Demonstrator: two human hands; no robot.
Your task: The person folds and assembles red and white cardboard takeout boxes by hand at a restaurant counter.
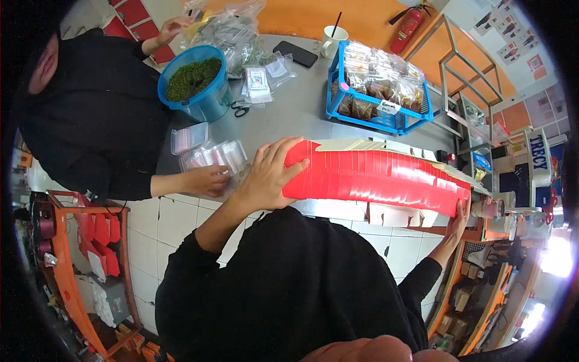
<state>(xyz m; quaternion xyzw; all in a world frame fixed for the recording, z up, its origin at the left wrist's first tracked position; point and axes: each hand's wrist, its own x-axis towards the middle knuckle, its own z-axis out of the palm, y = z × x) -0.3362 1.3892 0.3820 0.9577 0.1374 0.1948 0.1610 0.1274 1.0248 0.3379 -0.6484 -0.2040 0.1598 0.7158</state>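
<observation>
A long row of red cardboard pieces (368,175), packed close, cream flaps (347,145) jutting out, stretches sideways at the table's (283,114) near edge.

I see the left hand (274,166) curled over the left end of the red stack (374,178) — thumb on its front, elbow bent. The right hand (461,217) braces the stack's right end — fingers pointing upward.
</observation>
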